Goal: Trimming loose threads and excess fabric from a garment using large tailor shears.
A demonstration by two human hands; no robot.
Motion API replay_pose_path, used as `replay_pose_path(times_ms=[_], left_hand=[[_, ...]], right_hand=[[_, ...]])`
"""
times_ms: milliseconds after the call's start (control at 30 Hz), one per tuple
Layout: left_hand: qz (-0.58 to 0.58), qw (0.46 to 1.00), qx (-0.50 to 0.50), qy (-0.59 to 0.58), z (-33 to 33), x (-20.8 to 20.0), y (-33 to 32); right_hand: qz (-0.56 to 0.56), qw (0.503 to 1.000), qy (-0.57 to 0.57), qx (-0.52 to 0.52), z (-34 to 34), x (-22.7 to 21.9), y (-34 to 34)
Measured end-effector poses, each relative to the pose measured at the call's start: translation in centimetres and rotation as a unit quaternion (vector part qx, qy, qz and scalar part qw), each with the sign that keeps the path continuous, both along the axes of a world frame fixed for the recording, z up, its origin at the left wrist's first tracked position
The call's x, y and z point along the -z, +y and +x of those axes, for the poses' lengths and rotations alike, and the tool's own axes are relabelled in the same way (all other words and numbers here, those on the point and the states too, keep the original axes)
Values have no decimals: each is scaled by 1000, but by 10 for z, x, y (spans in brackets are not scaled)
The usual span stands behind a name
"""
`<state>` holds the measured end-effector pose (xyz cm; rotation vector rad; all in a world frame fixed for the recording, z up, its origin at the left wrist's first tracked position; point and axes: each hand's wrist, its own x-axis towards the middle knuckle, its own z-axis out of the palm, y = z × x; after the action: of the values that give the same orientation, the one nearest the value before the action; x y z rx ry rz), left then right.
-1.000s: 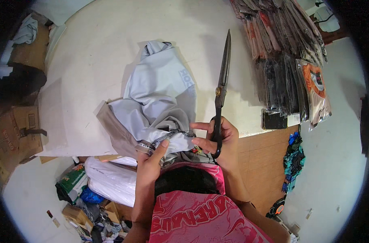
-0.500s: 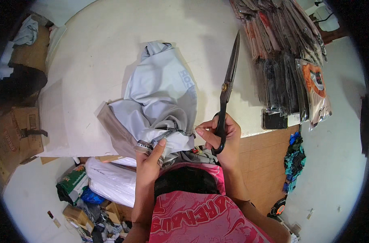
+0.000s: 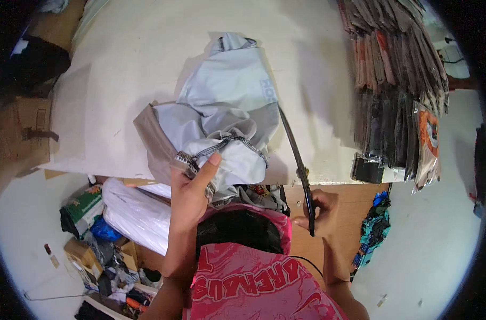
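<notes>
My left hand (image 3: 192, 189) is closed on the gathered near edge of a light grey garment (image 3: 221, 80), thumb on top. The rest of the cloth lies crumpled on the white table (image 3: 120, 58), with a brown panel (image 3: 152, 141) at its left and dark overlock stitching along the bunched seam. Off the table's front edge, my right hand (image 3: 324, 210) grips a pair of long black scissors (image 3: 302, 173) by the handles. Their blades look closed and point up and away, the tip close beside the garment's right side.
Stacks of garments in clear plastic bags (image 3: 392, 80) fill the table's right side, with a black phone (image 3: 367, 169) at their near end. White plastic-wrapped bundles (image 3: 136, 213) lie below the table edge at left. A cardboard box (image 3: 27, 128) stands at the far left.
My right hand has drawn back toward me and right with the scissors, away from the seam where its fingers were pinching. My left hand keeps its hold on the garment.
</notes>
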<state>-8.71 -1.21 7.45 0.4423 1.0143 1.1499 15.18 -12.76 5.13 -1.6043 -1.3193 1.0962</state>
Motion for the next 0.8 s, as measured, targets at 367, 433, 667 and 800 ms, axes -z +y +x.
replay_pose_path(times_ms=[367, 433, 667, 800], left_hand=[[54, 997, -39, 40, 9, 8, 5], [65, 996, -49, 45, 11, 9, 5], [76, 993, -33, 79, 12, 6, 4], [74, 994, -32, 72, 13, 5, 4]], right_hand=[[-16, 981, -164, -97, 0, -21, -2], [1, 983, -163, -86, -2, -21, -2], [6, 973, -202, -109, -6, -25, 4], [14, 970, -217, -111, -5, -24, 3]])
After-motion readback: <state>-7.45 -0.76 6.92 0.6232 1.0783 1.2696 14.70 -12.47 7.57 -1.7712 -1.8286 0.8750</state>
